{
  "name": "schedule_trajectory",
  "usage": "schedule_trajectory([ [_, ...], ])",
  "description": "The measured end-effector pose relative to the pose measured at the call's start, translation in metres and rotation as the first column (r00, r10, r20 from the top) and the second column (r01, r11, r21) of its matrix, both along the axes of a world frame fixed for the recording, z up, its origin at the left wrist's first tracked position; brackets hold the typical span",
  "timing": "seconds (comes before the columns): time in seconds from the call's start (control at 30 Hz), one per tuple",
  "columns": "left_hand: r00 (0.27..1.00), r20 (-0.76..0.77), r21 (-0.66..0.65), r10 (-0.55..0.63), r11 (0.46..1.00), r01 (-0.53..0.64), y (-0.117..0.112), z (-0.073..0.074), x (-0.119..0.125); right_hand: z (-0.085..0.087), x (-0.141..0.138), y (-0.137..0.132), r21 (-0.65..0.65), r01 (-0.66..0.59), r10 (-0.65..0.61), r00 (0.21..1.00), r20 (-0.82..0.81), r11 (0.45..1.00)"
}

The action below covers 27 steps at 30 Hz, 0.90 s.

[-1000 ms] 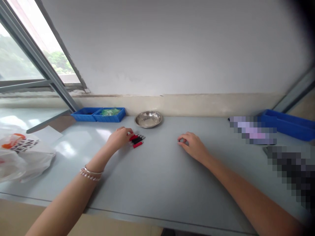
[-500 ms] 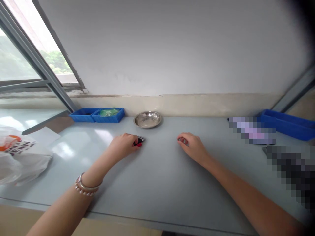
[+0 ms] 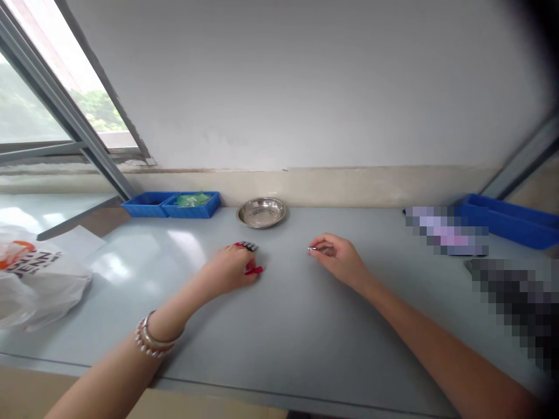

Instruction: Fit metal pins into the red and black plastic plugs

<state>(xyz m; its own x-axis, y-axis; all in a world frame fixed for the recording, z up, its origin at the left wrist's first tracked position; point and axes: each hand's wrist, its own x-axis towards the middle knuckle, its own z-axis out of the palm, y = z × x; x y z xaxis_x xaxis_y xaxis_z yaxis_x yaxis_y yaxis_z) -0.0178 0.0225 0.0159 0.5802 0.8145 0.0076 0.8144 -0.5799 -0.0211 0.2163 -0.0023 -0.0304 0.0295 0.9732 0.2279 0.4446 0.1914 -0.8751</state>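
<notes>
My left hand (image 3: pixel 229 269) is closed around a black and red tool (image 3: pixel 248 247) with a row of silver metal pieces along its top. A red part of it sticks out below, by my thumb, and my palm and fingers hide the rest. To the right, my right hand (image 3: pixel 338 255) pinches a small silver metal piece (image 3: pixel 311 249) between thumb and fingertips. It is too small to name. A gap of bare tabletop lies between the two hands. Beyond them, nearest the left hand, stands a shallow round steel dish (image 3: pixel 262 213).
Two small blue bins (image 3: pixel 192 210) stand at the back left, one holding green plastic packaging. A white plastic bag (image 3: pixel 48 291) and a sheet of paper lie left. At right are a long blue tray (image 3: pixel 510 224) and two blurred-out flat objects. The grey table (image 3: pixel 271 349) meets a wall.
My left hand has turned and lowered slightly, so the metal row and the red part now show apart. My right hand has moved slightly left, and its silver piece shows more clearly.
</notes>
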Motion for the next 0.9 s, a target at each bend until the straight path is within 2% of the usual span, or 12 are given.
schedule_trajectory([
  [0.17,0.952,0.229,0.054,-0.201,0.980,0.194,-0.011,-0.010,0.012,0.006,-0.012,-0.009,-0.091,-0.175,0.161,0.977,-0.143,0.980],
  [0.33,0.921,0.298,0.069,-0.251,0.968,0.242,-0.017,-0.011,0.015,0.012,-0.021,-0.017,-0.102,-0.274,0.252,0.948,-0.193,0.956],
  [0.57,0.866,0.385,0.083,-0.318,0.947,0.311,-0.018,-0.013,0.016,0.011,-0.024,-0.018,-0.091,-0.270,0.248,0.948,-0.198,0.959],
  [0.9,0.852,0.413,0.077,-0.322,0.944,0.320,-0.021,-0.013,0.017,0.009,-0.027,-0.022,-0.004,-0.228,0.228,0.973,-0.033,0.974],
])
